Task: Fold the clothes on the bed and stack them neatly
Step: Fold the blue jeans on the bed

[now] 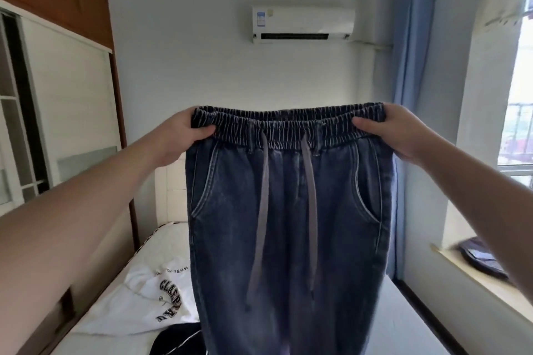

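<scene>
The jeans [288,210], dark-washed denim with an elastic waistband [288,127] and a grey drawstring [310,196], hang at full width in front of you, held up above the bed [403,311]. Your left hand [184,135] pinches one end of the waistband, thumb on the near face and fingers curled behind; your right hand [395,130] clamps the other end the same way. The legs drop out of view at the lower edge, so where they end cannot be told.

Judge the cloth as soft but weighty: denim drapes heavily and holds a crease, and the gathered waistband gives a thick, sure place to grip. Keep hold at the two side seams; the loose drawstring ends may swing and get trapped in a fold.

Below, the bed offers a pale, flat mattress as the folding surface. A white T-shirt [155,297] with black lettering lies crumpled on its left side, and a dark garment [176,340] sits near the lower edge beside the jeans. A wardrobe [57,81] stands to the left, an air conditioner [302,24] on the far wall, a blue curtain [409,66] and window [519,124] to the right.
</scene>
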`<state>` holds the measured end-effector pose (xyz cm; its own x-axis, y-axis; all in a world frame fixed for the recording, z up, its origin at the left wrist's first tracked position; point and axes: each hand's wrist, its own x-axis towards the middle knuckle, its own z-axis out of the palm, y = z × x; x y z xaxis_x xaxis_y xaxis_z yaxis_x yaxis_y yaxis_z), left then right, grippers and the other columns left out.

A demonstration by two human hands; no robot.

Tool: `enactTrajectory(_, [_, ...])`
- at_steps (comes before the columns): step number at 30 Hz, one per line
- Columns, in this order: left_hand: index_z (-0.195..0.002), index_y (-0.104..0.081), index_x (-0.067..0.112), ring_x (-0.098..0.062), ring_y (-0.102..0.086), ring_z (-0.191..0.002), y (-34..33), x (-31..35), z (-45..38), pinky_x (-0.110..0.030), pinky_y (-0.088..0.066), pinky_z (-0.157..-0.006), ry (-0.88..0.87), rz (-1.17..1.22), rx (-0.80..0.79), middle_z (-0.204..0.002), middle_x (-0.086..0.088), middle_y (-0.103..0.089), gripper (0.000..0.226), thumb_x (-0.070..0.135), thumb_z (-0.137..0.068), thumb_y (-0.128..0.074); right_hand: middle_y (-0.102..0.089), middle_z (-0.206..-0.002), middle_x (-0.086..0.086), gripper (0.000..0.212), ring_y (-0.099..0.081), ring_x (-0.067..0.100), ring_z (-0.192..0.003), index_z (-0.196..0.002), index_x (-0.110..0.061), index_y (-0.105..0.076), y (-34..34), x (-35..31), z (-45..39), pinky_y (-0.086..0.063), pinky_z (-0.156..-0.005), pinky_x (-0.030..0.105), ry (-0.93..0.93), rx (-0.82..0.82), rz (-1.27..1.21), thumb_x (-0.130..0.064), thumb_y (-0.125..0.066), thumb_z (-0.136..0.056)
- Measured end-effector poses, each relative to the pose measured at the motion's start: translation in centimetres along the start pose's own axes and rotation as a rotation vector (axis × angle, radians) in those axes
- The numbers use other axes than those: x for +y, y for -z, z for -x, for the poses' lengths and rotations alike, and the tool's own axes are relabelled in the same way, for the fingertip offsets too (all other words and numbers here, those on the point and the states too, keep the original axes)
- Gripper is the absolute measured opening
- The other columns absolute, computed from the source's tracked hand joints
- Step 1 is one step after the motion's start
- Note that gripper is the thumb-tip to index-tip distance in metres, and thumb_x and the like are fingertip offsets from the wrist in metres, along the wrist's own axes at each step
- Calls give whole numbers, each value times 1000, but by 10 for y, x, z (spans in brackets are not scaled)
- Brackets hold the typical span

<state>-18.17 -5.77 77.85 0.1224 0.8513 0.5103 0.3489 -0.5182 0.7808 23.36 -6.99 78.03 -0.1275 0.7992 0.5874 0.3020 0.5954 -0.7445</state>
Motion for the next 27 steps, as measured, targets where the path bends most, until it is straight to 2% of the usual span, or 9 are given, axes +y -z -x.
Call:
enactTrajectory(4, [-121, -58, 18, -14, -68, -97, -6, 0, -6, -27, -54, -82, 38, 51, -59, -112, -2, -71, 28, 22, -94, -62, -76, -92, 7, 49, -73, 25, -88, -88, -18, -73, 3, 9, -5, -55, -85, 39, -8, 25, -28, -51, -85, -54])
enactTrajectory(7, [-121, -62, 14, -22, -67, -102, -21, -17, 7, -33, -54, -87, 78, 142, -54, -118, -10, -69, 35, 27, -88, -63, -76, -89, 5, 65, -74, 22, -83, -92, -14, -71, -3, 32, 4, -58, -72, 30, -67, 68, -48, -57, -86, -46])
enactTrajectory(9, [-122, -62, 11, -24, -67, -104, -31, -31, 16, -34, -54, -88, 84, 222, -26, -120, -13, -68, 36, 27, -89, -63, -76, -87, 7, 64, -74, 23, -80, -92, -11, -70, -10, 46, 11, -56, -62, 23, -112, 96, -117, -55, -87, -48])
enactTrajectory(12, [-117, -64, 11, -27, -68, -101, -49, -44, 29, -37, -58, -85, 167, 360, 6, -119, -17, -68, 25, 22, -96, -60, -75, -85, 13, 62, -73, 26, -72, -97, -5, -68, -21, 61, 20, -55, -54, 27, -208, 166, -237, -48, -87, -56])
enactTrajectory(15, [-111, -68, 9, -29, -71, -93, -73, -43, 36, -38, -60, -75, 237, 516, 98, -114, -20, -69, 20, 20, -97, -58, -75, -85, 16, 53, -73, 27, -69, -105, 3, -66, -29, 68, 25, -57, -57, 33, -368, 221, -464, -34, -84, -71])
enactTrajectory(19, [-101, -71, 2, -26, -73, -78, -99, -30, 41, -31, -56, -63, 307, 653, 273, -93, -17, -75, 25, 24, -95, -59, -73, -73, 12, 43, -70, 23, -59, -103, -1, -67, -41, 63, 26, -57, -53, 33, -496, 261, -579, -33, -80, -78])
enactTrajectory(22, [-91, -69, 2, -24, -72, -64, -118, -22, 41, -27, -54, -50, 348, 729, 364, -77, -13, -75, 23, 24, -93, -62, -74, -77, 12, 38, -71, 23, -62, -99, -1, -68, -58, 53, 24, -57, -55, 32, -496, 293, -656, -31, -79, -79])
enactTrajectory(25, [-97, -69, 2, -29, -73, -75, -142, -11, 45, -34, -58, -60, 336, 742, 396, -86, -16, -75, 24, 25, -93, -61, -74, -79, 14, 37, -72, 24, -65, -98, 0, -66, -82, 45, 27, -59, -56, 37, -450, 308, -648, -31, -78, -81])
enactTrajectory(27, [-100, -68, 5, -33, -73, -84, -157, -7, 49, -42, -60, -73, 324, 743, 402, -92, -18, -74, 24, 26, -93, -60, -74, -81, 18, 43, -72, 30, -70, -95, 4, -68, -98, 40, 33, -61, -65, 47, -394, 316, -542, -36, -76, -82])
